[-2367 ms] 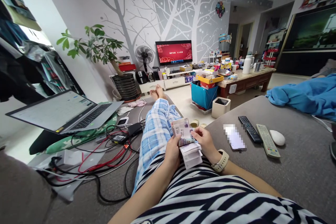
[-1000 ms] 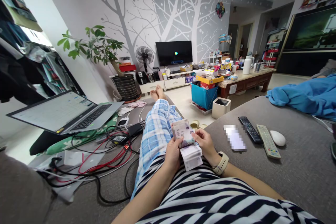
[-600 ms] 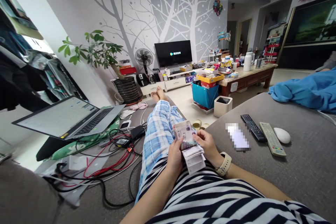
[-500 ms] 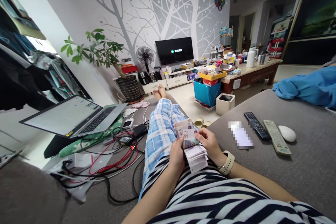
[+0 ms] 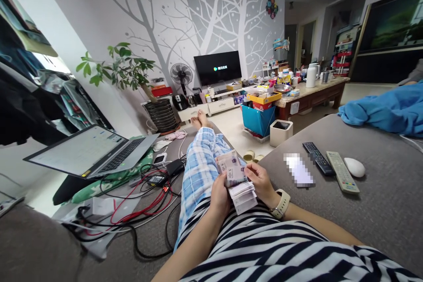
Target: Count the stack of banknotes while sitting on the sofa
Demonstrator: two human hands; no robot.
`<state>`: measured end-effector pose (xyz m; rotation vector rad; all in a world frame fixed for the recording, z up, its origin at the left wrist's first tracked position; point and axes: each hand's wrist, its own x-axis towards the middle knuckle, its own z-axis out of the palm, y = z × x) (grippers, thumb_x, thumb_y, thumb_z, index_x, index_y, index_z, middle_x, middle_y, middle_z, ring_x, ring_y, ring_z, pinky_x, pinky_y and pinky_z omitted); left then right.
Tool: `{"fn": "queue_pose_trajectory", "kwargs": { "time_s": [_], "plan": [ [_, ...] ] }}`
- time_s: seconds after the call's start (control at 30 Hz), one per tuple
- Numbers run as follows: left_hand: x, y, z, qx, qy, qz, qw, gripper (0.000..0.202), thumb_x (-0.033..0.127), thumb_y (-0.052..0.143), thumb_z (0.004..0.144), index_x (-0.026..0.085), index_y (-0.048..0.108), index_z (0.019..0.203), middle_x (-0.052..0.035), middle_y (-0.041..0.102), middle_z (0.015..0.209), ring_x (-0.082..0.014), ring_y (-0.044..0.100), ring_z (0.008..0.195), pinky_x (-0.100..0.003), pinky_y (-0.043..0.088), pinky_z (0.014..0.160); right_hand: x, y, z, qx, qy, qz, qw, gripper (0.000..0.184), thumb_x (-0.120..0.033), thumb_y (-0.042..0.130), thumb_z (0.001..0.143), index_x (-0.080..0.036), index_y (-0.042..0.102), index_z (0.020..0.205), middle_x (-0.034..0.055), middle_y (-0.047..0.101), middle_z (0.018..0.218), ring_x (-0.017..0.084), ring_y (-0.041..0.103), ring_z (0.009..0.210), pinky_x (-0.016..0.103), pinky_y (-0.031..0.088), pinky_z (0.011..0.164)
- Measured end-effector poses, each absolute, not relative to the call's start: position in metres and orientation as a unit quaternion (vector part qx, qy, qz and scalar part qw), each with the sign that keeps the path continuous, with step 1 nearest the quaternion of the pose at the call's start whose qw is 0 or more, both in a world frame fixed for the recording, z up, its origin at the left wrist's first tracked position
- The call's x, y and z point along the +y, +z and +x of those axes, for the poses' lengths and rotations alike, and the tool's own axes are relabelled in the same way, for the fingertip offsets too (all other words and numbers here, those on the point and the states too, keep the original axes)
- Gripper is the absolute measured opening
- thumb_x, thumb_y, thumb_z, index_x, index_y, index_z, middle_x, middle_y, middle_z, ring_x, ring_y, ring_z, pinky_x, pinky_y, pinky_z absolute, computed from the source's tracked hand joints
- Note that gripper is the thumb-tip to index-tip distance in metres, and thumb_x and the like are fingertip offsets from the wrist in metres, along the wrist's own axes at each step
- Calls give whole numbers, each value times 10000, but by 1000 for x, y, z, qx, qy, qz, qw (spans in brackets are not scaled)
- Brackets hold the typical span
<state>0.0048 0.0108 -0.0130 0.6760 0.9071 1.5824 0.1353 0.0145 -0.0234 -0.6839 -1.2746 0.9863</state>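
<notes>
A wad of purple-grey banknotes (image 5: 231,169) is held over my lap, its upper notes fanned and showing a 5. Below, the layered pale ends of several notes (image 5: 243,198) hang toward my striped shirt. My left hand (image 5: 220,197) is closed around the wad's left side, thumb on top. At the right edge of the upper notes, my right hand (image 5: 260,181) has thumb and forefinger pinched together by a banknote; its other fingers are curled. A pale watch (image 5: 282,204) is on my right wrist.
An open laptop (image 5: 99,152) and tangled cables (image 5: 145,209) lie on the sofa at left. To the right are a black remote (image 5: 317,158), a grey remote (image 5: 343,172), a white mouse (image 5: 354,167) and a blurred-out object (image 5: 300,171). My outstretched legs (image 5: 200,158) fill the middle.
The view has shifted slightly, moving the scene a little leftward. My right fingers have drawn slightly up at the notes' edge, while my left hand keeps its grip on the wad.
</notes>
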Motion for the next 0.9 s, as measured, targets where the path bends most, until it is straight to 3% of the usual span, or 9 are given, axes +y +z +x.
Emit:
{"fn": "queue_pose_trajectory", "kwargs": {
  "time_s": [0.43,0.7,0.9],
  "plan": [
    [13,-17,3,372,666,304,571,146,250,679,666,148,655,768,-55,752,774,-265,718,877,-377,566,810,16,-26,137,-581,415,-296,634,340,-494,547,889,-200,555,719,-27,466,618,130,398,565,258,333,541],
    [7,-10,5,366,656,303,586,293,293,702,678,121,676,915,-83,761,833,-269,723,830,-408,559,814,17,-28,135,-575,433,-283,634,382,-541,505,908,-199,575,754,-16,562,541,134,443,509,270,354,544],
    [2,-5,5,373,644,314,590,305,242,718,674,136,666,954,-78,754,801,-258,719,792,-390,559,777,23,-32,135,-544,415,-314,658,320,-481,655,824,-199,539,724,-44,504,567,118,450,526,252,359,542]
  ]
}}
